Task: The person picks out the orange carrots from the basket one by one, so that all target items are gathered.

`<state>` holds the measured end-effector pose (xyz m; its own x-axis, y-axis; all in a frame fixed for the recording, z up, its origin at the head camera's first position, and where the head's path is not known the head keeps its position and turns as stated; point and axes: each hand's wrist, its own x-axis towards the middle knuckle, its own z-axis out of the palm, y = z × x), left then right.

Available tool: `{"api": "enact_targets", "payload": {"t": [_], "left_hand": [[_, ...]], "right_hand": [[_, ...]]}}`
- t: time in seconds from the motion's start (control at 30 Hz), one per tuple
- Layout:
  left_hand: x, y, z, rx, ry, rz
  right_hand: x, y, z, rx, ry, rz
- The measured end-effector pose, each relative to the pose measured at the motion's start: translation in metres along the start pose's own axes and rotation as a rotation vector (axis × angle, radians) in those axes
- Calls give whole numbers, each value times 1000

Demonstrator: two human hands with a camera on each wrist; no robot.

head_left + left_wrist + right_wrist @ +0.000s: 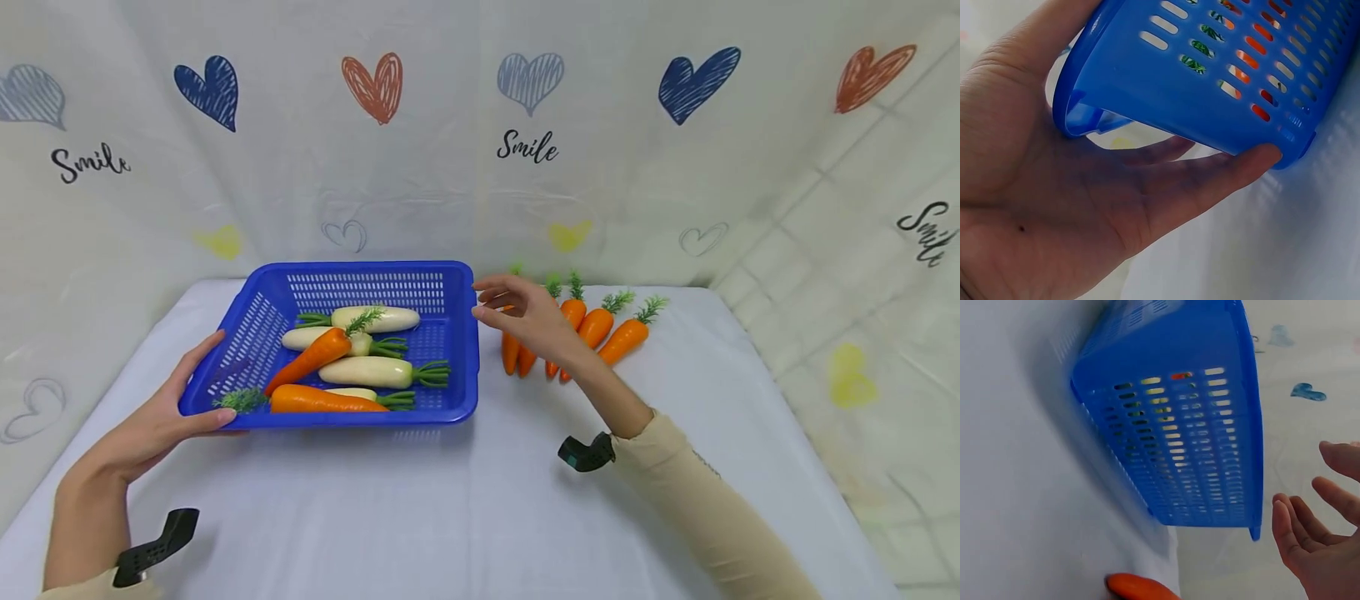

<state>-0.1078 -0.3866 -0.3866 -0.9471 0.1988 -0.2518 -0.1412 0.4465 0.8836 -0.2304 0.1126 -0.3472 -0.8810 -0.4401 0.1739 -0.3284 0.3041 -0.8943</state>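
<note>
A blue plastic basket (476, 358) with slotted walls stands at the left of the table. My left hand (161, 421) grips its left front corner, thumb over the rim and fingers against the outside wall. Inside lie several white radishes (366, 372) with green stems, an orange carrot (309, 364) across them and another carrot (322, 399) along the front wall. My right hand (528, 317) hovers just beside the basket's right rim, fingers loosely bent and holding nothing. Behind and beside it lie several carrots (624, 342) with leafy tops, partly hidden by that hand.
A white cloth (480, 517) covers the table. At the back hangs a pale curtain (450, 183) printed with hearts and lettering, close behind the basket and the carrots. Each wrist wears a black camera mount, such as the right mount (587, 452).
</note>
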Motion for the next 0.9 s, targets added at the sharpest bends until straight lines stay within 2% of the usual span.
{"api": "enact_targets", "payload": {"t": [0.23,0.5,0.9], "left_hand": [[-4,-4,-3,17,0,17],[0,1,-1,26,10,6],[3,5,-1,69,19,-1]], "right_hand": [[5,-4,18,32,-23,-22],[10,-10,29,89,-18,-55],[23,-16,47,53,-66,-81]]}}
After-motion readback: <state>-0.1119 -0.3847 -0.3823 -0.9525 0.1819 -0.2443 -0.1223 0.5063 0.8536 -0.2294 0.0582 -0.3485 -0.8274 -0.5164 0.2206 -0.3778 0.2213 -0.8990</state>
